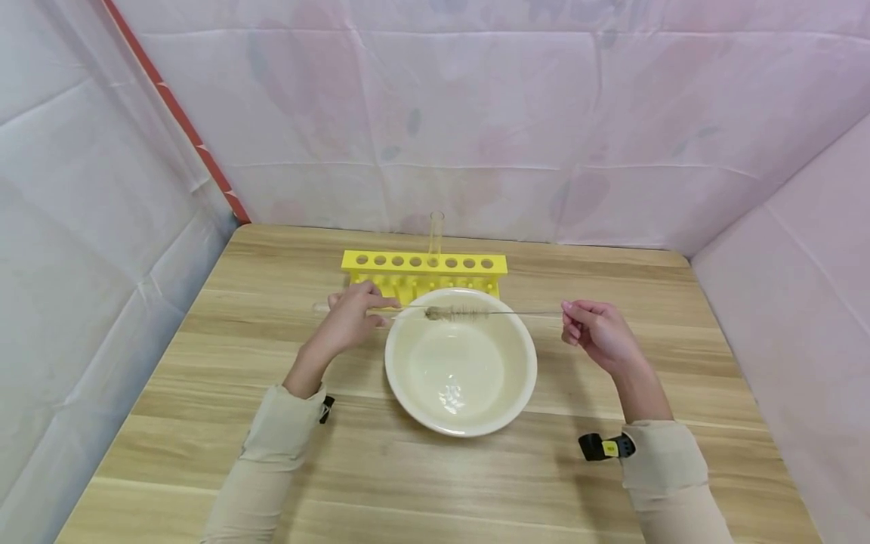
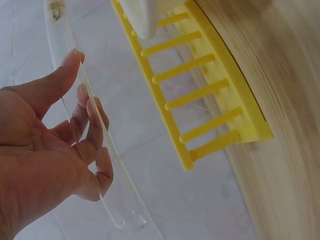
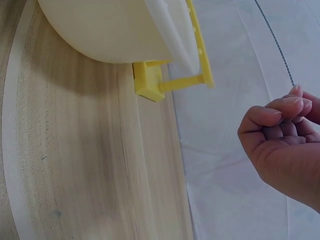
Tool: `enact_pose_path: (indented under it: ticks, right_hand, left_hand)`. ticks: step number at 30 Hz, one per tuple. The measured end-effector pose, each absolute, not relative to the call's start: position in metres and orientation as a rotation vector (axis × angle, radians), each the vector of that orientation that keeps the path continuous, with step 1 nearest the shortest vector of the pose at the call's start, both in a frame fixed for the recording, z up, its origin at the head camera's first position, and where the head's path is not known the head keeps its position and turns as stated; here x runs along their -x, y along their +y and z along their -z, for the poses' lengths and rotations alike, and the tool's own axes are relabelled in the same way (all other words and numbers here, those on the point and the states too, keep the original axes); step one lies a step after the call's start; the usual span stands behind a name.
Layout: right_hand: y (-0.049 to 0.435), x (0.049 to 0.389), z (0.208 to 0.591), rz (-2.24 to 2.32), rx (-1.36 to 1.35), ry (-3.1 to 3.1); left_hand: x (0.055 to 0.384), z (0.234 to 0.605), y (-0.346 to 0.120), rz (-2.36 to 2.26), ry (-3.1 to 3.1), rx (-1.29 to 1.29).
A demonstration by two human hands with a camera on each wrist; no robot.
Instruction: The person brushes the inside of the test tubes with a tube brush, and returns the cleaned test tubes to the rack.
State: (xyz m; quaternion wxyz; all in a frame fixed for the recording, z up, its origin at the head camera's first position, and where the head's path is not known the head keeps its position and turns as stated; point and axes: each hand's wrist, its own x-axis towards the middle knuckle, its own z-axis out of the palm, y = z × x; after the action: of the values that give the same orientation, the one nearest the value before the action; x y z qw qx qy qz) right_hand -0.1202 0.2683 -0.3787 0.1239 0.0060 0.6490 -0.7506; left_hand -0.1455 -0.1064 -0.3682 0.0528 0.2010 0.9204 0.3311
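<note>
Head view: a test tube [image 2: 117,182] and brush [image 1: 462,313] are gripped by left fingers [image 1: 384,301] and right fingers [image 1: 579,310] respectively; between them, the brush's tip is set at the tube's mouth; scrubbing seems mostly undone.

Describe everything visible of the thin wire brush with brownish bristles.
The thin wire brush has a slender, twisted, metallic-looking stem and sparse brownish bristles with a denser tuft at one end. It is held roughly level above the round, glossy cream bowl. The right hand pinches its stem; the tuft appears to sit inside the clear, glass-like test tube in the left hand.
</note>
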Motion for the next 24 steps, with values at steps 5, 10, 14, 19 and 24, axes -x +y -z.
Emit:
enact_pose_path:
  ticks: [5,10,14,19,24]
  right_hand:
    - [0.27,0.1192,0.3778,2.106,-0.013,1.919]
    - [0.2718,0.1185,0.3768,2.035,0.003,1.967]
    - [0.2734,0.1182,0.3771,2.029,0.068,1.956]
    - [0.2758,0.1169,0.3771,2.026,0.17,1.936]
    - [0.2782,0.1158,0.3769,2.037,0.165,1.921]
  left_hand:
    - [0.1461,0.369,-0.1073,-1.002,2.796,-0.589]
    - [0.1466,0.3706,-0.1099,-1.005,2.785,-0.591]
    - [0.1461,0.3697,-0.1117,-1.013,2.779,-0.587]
    - [0.146,0.3675,-0.1126,-1.006,2.782,-0.604]
    - [0.1457,0.367,-0.1121,-1.005,2.774,-0.645]
